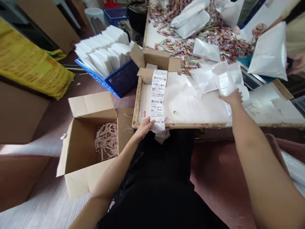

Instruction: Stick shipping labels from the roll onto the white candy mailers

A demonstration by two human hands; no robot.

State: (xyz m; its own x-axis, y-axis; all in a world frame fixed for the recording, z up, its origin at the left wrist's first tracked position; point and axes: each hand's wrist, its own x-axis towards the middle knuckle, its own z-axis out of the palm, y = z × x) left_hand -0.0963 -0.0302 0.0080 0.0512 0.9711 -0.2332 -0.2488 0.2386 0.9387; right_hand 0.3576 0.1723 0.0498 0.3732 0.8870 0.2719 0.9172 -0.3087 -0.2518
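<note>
The left hand (144, 128) is pinching a label strip (157, 95), which is running from a small carton (175, 65) to the table's (190, 108) near edge. Farther right, the right hand (233, 96) is touching a white packet (227, 83); whether it is gripping cannot be told.

At ten o'clock, the frame crops the yellow plastic bag (26, 60), its red print blurred. Toward twelve, type on the long white paper label strip (157, 95) is too small to read. At two, the edge cuts off the beige-clad co-worker (294, 35).
</note>
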